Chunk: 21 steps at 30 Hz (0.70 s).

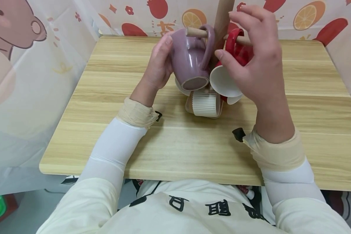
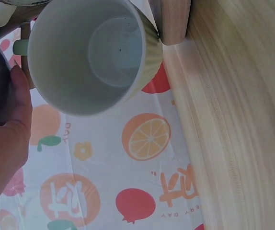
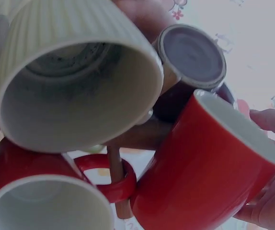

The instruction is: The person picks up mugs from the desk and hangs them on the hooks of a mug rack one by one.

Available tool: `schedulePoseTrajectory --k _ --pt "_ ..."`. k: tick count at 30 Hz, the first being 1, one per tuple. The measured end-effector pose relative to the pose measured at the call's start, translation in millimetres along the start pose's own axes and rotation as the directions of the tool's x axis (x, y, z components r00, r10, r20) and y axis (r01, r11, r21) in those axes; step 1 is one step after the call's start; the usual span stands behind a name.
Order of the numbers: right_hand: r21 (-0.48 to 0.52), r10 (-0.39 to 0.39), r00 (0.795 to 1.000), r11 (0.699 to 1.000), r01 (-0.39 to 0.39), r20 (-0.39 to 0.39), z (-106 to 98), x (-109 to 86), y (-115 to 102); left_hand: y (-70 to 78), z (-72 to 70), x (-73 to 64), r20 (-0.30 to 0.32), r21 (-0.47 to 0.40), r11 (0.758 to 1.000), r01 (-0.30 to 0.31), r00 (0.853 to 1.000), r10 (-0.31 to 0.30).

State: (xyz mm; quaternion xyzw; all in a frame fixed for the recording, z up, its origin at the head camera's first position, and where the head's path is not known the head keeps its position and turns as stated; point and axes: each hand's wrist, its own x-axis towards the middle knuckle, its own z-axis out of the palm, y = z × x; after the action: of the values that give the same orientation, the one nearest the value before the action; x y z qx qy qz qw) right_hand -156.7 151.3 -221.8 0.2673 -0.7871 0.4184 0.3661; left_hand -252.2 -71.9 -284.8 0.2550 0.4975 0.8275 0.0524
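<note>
At the top centre of the head view we see a wooden mug stand [image 1: 222,19] on the table [image 1: 105,107], its post cut off by the upper edge of the frame. Our left hand [image 1: 158,65] cups the purple mug [image 1: 190,61], fingers curled against its side; the mug hangs tilted with its handle looped over a wooden peg [image 1: 196,32], base turned towards us. Our right hand [image 1: 254,61] wraps around a red mug [image 1: 237,48] just right of the post, thumb on its white rim and fingers over the top, so most of the mug is hidden behind the hand. Its handle sits on the opposite peg.

Below these, in the middle of the frame, a ribbed cream mug [image 1: 205,103] hangs lower on the stand; what holds it is hidden by the mugs above.

In the right wrist view, the red mug [image 3: 209,163] fills the lower right, with fingertips [image 3: 271,120] at the right edge. A second red mug [image 3: 37,191] sits at lower left, cut off by the frame. The left wrist view shows only the open mouth of the ribbed mug [image 2: 92,52] at upper left and a sliver of the left hand [image 2: 8,139].
</note>
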Motion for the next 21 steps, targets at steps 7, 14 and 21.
schedulePoseTrajectory --k 7,14,21 --pt "0.033 0.031 0.999 0.999 -0.033 0.043 -0.6 1.2 6.4 1.2 -1.9 -1.3 0.009 0.06 0.998 -0.007 1.0 0.006" --pt "0.049 0.09 0.991 0.994 -0.095 0.101 1.5 2.3 -1.6 19.2 -6.8 -6.9 -0.045 0.285 0.958 0.013 0.999 0.0" --pt "0.147 0.074 0.993 0.987 -0.06 -0.087 -4.2 5.2 21.5 54.8 -19.0 -8.5 -0.153 0.568 0.823 0.015 0.984 0.088"
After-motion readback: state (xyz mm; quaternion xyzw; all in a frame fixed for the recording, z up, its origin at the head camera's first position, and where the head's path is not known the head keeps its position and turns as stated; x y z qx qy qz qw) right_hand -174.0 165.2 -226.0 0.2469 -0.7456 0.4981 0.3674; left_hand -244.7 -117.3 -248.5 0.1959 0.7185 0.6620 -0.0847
